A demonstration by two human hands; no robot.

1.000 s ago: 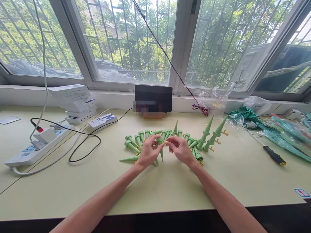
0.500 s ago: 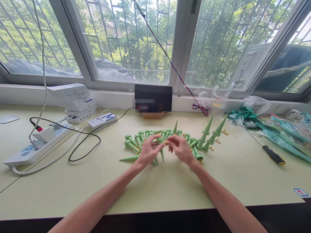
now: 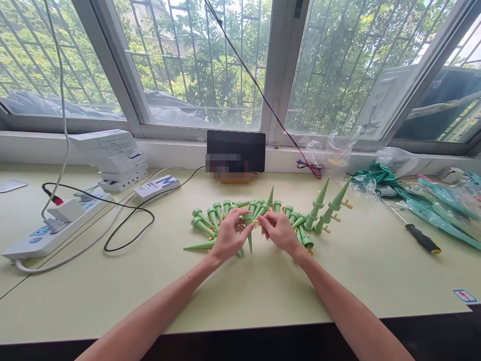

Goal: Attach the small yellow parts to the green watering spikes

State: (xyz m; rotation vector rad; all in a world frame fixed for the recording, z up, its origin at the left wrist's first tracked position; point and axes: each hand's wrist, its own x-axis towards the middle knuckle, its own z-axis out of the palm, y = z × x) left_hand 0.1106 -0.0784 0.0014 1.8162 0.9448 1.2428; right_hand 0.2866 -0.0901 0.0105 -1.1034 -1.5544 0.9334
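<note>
Between the thumb and fingers of my left hand [image 3: 231, 233] is a green plant watering spike [image 3: 250, 242], its pointed end hanging down. A small yellow valve [image 3: 256, 223] sticks out from its side toward the right. My right hand [image 3: 277, 229] has its thumb and fingers pinched on the valve's outer end. Around both hands lie several more green spikes [image 3: 203, 217] with yellow valves, in a loose arc. To the right, stacked spikes [image 3: 335, 203] stand tilted with yellow valves pointing outward.
A dark screen [image 3: 236, 150] stands on a wooden base at the back. To the left are a power strip [image 3: 41, 240], cables and stacked white boxes [image 3: 120, 160]. On the right lie a screwdriver [image 3: 423, 239] and green items in plastic bags [image 3: 436, 210].
Both hands stay close together at the spike. The right fingers have shifted slightly on the yellow valve, and the view has moved a little.
</note>
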